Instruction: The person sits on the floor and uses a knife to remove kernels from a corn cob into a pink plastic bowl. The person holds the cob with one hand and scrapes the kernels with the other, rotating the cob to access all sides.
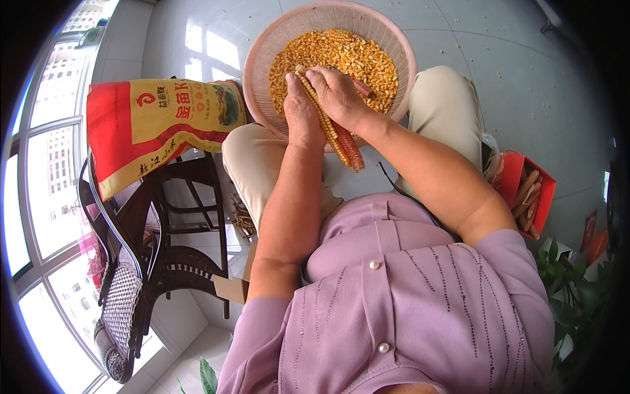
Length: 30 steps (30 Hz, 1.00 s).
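Both my hands grip a dried corn cob [329,129], partly stripped, with rows of yellow kernels on one side and bare reddish core on the other. My left hand [301,109] wraps its left side, thumb pointing up along it. My right hand [339,93] presses from the right, its thumb on the kernels near the top end. Below them a pink plastic basket [256,74] stands between my knees, holding loose corn kernels [315,47]. Another cob with kernels [339,35] lies at the far side of the heap. A short red object [362,88] shows beside my right hand, partly hidden.
On the left, a red and yellow printed sack [162,128] rests on a dark wooden chair [189,216]. A red box [546,197] at right holds stripped cobs [527,197]. Stray kernels dot the tiled floor [517,64]. Leafy plants [576,290] stand lower right.
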Each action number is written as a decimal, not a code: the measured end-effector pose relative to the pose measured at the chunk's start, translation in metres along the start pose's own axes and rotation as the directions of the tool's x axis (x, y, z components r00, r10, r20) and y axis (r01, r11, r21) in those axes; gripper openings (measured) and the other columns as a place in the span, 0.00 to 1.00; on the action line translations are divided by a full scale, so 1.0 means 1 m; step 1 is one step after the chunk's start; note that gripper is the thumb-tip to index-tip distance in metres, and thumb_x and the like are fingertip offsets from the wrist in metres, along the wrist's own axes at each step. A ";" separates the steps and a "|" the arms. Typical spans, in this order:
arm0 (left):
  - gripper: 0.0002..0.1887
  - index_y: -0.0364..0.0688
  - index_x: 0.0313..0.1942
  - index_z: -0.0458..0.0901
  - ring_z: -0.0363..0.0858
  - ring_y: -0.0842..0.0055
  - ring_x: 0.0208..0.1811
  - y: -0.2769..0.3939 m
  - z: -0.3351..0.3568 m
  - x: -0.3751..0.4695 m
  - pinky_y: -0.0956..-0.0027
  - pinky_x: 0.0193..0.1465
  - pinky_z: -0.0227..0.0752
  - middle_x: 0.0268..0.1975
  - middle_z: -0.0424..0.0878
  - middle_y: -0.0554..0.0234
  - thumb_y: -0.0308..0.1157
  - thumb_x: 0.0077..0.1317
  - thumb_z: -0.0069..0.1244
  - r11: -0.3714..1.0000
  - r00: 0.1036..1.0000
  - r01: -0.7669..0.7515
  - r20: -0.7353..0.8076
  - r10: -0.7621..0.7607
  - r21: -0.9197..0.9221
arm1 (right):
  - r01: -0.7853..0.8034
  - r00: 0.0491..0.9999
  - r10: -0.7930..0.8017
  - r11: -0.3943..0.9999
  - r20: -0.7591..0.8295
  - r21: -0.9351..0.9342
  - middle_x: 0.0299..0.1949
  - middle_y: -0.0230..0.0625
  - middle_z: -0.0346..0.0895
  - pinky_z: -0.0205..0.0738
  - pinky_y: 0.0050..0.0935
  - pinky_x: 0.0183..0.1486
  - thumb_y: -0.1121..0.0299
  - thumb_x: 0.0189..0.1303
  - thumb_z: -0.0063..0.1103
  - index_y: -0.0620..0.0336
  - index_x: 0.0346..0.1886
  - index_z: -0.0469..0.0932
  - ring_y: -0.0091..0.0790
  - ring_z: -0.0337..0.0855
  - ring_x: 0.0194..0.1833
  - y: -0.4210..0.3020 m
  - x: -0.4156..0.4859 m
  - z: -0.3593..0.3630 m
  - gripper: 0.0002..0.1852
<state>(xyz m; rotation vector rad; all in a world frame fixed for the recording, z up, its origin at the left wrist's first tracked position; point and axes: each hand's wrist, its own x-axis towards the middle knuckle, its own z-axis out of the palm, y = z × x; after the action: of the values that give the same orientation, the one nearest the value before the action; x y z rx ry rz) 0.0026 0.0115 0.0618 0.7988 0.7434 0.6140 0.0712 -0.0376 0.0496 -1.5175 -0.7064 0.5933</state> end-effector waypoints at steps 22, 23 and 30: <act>0.26 0.35 0.53 0.70 0.77 0.69 0.48 -0.003 -0.004 0.002 0.66 0.53 0.74 0.48 0.76 0.55 0.50 0.77 0.27 0.996 1.000 -0.013 -0.001 0.013 0.083 | -0.281 0.960 0.263 0.918 0.100 0.279 0.42 0.47 0.81 0.73 0.33 0.51 0.51 0.69 0.47 0.66 0.49 0.76 0.39 0.81 0.45 0.008 0.004 0.004 0.24; 0.25 0.36 0.52 0.70 0.77 0.69 0.47 -0.002 -0.004 0.000 0.67 0.52 0.74 0.47 0.76 0.56 0.50 0.77 0.27 0.997 1.000 -0.015 -0.002 0.016 0.082 | -0.304 0.950 0.271 0.916 0.157 0.261 0.43 0.44 0.80 0.73 0.32 0.52 0.51 0.70 0.48 0.66 0.50 0.76 0.35 0.80 0.46 0.004 0.003 0.002 0.24; 0.23 0.37 0.49 0.71 0.74 0.73 0.45 -0.016 -0.013 0.007 0.68 0.51 0.73 0.44 0.75 0.58 0.48 0.77 0.28 0.983 0.993 -0.107 0.057 0.099 0.150 | -0.164 0.983 0.165 0.986 0.082 -0.018 0.42 0.45 0.81 0.73 0.31 0.50 0.53 0.70 0.48 0.67 0.49 0.76 0.33 0.80 0.45 0.004 0.002 0.001 0.23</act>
<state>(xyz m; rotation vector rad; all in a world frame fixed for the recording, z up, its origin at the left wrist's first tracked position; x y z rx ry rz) -0.0003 0.0132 0.0397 0.9956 0.7133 0.6334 0.0718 -0.0353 0.0458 -1.5786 -0.6526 0.7825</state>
